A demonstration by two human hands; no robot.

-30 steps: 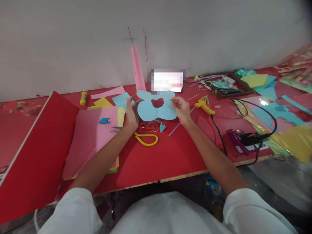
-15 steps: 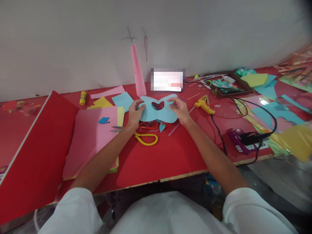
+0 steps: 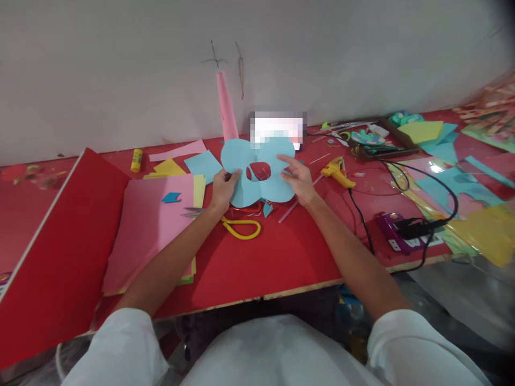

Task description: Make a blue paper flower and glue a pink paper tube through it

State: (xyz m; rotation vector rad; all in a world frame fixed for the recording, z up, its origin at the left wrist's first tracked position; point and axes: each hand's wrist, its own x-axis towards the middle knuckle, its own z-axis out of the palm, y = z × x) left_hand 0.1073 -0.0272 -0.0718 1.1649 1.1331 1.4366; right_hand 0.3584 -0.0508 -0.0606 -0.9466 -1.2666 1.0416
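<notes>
Between my hands is a light blue paper flower [image 3: 277, 179] with rounded petals and a hole cut in its middle, held above the table. My left hand [image 3: 224, 190] pinches its left edge, thumb on the front. On the right edge, my right hand [image 3: 300, 181] grips the paper with thumb and fingers. Behind the flower stands a tall pink paper cone [image 3: 227, 107], its base hidden by the petals. Below the flower lie yellow-handled scissors [image 3: 244, 229], and a red handle partly shows among small blue scraps [image 3: 267, 209].
Coloured paper sheets [image 3: 155, 225] lie left beside an upright red board [image 3: 60, 241]. A glue stick [image 3: 137, 160] stands behind them. To the right are a yellow glue gun [image 3: 338, 172], a purple power strip [image 3: 396, 233] with cables, and a tray [image 3: 402, 140]. A lit screen [image 3: 277, 122] leans at the wall.
The blue paper flower has been opened out from its folded shape, its upper petals rising to cover the cone's base and part of the screen. Both hands keep their hold.
</notes>
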